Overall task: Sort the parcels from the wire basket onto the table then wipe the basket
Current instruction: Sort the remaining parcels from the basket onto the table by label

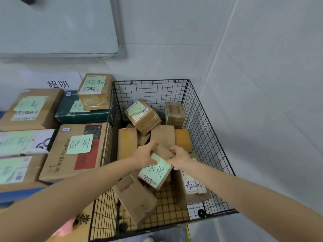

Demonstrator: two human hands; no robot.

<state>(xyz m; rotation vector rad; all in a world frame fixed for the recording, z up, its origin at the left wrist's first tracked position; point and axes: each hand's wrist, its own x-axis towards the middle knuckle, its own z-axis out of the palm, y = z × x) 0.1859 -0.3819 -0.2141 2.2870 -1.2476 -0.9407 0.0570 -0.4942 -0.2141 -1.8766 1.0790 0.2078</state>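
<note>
Left grip (145, 154) and right grip (180, 157): both clamped on one small brown parcel (158, 170), fingers curled over its far end, one grip on each side. Parcel tilted, near end low, green handwritten note on its top face. It is inside the wire basket (201, 126), about mid-basket, over other parcels. Not yet lifted clear, by the look of it.

Step in hand, as I judge it: take this parcel out and over to the bench (19, 194) on the left.
- Raise it straight up before swinging left, so the low corner clears the basket's left wall.
- Keep the note side up so the writing can be read for sorting.
- Watch the brown carton (137, 198) just beside the low end; it may slide once its neighbour goes.

Basket contents:
- labelled box (143, 117), tilted, toward the back
- taped box (174, 114), upright in the far right corner
- yellow padded packet (183, 140)
- white-labelled box (193, 187) by the right wall

Bare wire floor shows on the near side. Several parcels are left to move, so the wiping looks a long way off.

Bench: several parcels with green notes. A large printed carton (75, 151) lies just beside the basket. Behind it is a dark green box (78, 113) with a small taped box (95, 91) on top.
</note>
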